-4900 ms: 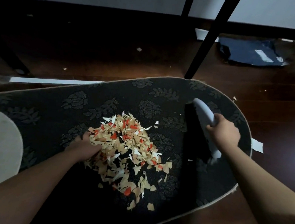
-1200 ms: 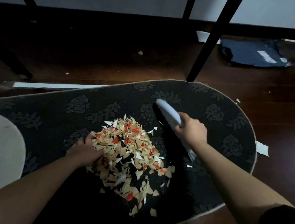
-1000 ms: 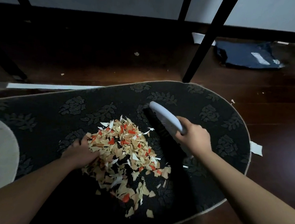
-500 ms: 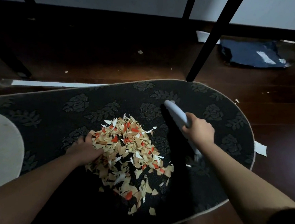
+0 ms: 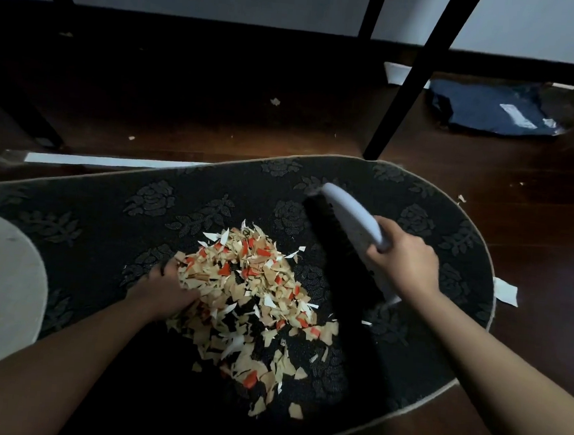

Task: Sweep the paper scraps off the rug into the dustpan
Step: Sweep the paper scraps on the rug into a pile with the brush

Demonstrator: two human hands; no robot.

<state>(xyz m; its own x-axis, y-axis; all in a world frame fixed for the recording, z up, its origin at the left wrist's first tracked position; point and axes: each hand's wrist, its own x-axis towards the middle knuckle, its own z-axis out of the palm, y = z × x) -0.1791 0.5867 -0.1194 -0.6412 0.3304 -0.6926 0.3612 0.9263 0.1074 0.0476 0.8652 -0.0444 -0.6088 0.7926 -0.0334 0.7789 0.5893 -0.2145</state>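
1. Dim overall; the far floor (image 5: 186, 82) under the wall is near black.
2. My forearms and the paper scraps (image 5: 248, 293) are the brightest parts, so light seems to come from my side.
3. Faint sheen on the wood floor at right.
4. The brush (image 5: 350, 219) casts a dark shadow onto the rug (image 5: 124, 211), toward me.
5. Wide-angle bend: rug edge bows, black legs (image 5: 417, 76) lean.
6. Soft, smeary detail everywhere.
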